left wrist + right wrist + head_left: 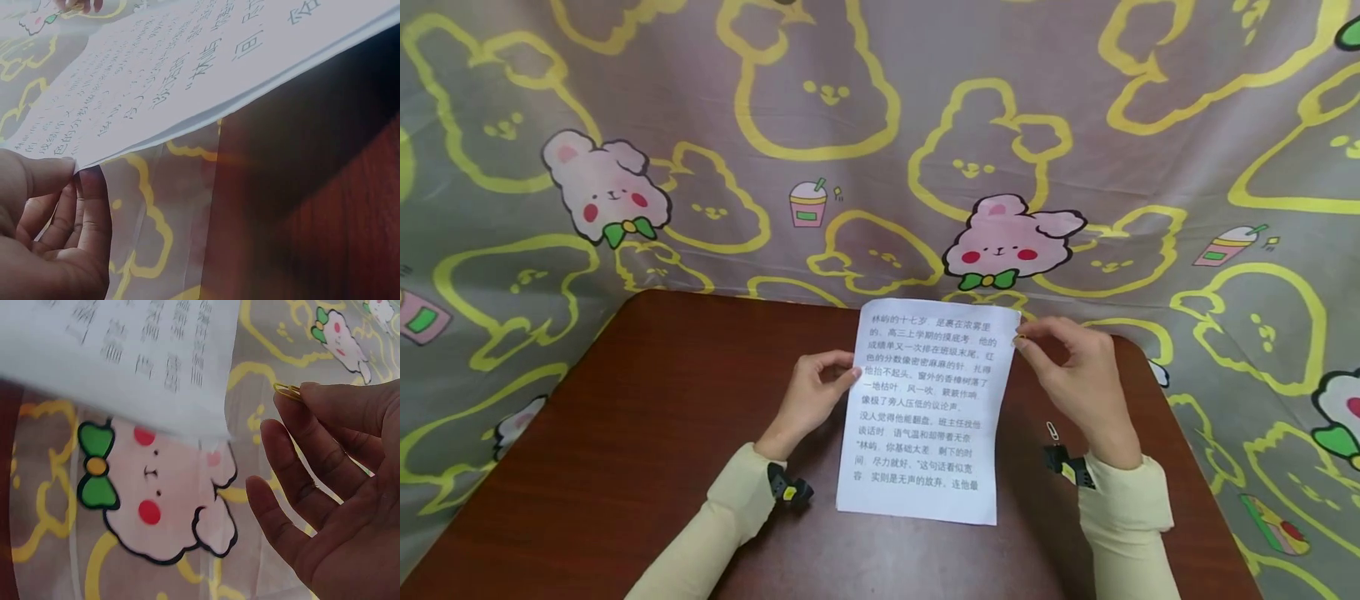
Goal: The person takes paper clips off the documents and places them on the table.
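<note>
Printed sheets of paper [925,417], more than one layer at the edge in the left wrist view, are held up above the table. My left hand [814,398] pinches their left edge between thumb and fingers; the same hand [56,219] shows close in the left wrist view. Between thumb and index finger, my right hand [1078,383] pinches a yellow paper clip [287,391]. In the right wrist view the clip is apart from the paper's corner, and the other fingers of that hand [337,469] are loosely bent.
A white paper clip [1052,431] lies on the brown table [647,433], near the right wrist. Behind and beside the table hangs a patterned cloth [865,192] with cartoon rabbits. Dark wrist devices [790,492] sit at both cuffs.
</note>
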The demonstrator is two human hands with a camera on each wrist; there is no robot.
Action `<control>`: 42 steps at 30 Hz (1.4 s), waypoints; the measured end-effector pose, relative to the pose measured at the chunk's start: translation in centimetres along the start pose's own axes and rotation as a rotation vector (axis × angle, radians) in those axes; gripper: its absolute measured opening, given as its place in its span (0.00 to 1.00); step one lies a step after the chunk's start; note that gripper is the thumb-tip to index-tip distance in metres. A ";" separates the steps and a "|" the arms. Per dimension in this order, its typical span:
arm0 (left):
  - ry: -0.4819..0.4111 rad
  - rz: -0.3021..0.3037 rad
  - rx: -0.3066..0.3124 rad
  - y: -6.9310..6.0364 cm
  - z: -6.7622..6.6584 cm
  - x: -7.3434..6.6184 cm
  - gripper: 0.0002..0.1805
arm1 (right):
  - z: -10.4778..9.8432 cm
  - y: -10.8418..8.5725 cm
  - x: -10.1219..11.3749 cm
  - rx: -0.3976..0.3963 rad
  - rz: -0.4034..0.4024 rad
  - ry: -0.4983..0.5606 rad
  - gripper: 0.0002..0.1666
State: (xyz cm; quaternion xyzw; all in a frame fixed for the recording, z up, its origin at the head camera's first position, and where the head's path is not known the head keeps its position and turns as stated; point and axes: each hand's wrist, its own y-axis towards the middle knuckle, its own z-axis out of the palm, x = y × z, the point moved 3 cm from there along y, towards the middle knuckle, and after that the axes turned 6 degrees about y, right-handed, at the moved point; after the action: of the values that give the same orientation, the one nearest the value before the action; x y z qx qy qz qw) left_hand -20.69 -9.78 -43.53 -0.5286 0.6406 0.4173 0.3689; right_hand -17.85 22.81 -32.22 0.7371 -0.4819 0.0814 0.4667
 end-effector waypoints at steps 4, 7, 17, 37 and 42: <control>-0.002 -0.008 -0.009 0.2 -0.1 0.3 0.10 | -0.5 -0.5 -0.8 0.020 0.009 -0.028 0.08; -0.001 -0.015 -0.018 0.4 -0.2 0.6 0.09 | -0.7 -0.9 -1.2 0.038 0.026 -0.053 0.07; 0.034 -0.043 -0.021 0.8 -0.3 1.9 0.10 | -0.9 -2.4 -3.1 0.133 0.061 -0.097 0.08; 0.097 -0.088 0.010 1.1 -0.6 3.4 0.11 | 0.0 -3.1 -7.3 0.432 0.249 -0.064 0.05; 0.098 -0.084 0.015 1.2 -0.7 3.8 0.13 | 0.6 -3.4 -8.1 0.535 0.275 -0.034 0.06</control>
State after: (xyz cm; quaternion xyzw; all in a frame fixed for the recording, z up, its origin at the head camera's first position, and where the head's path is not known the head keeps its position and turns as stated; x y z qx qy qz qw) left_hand -22.54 -11.75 -46.56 -0.5721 0.6382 0.3701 0.3585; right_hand -19.63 27.83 -39.26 0.7630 -0.5463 0.2556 0.2325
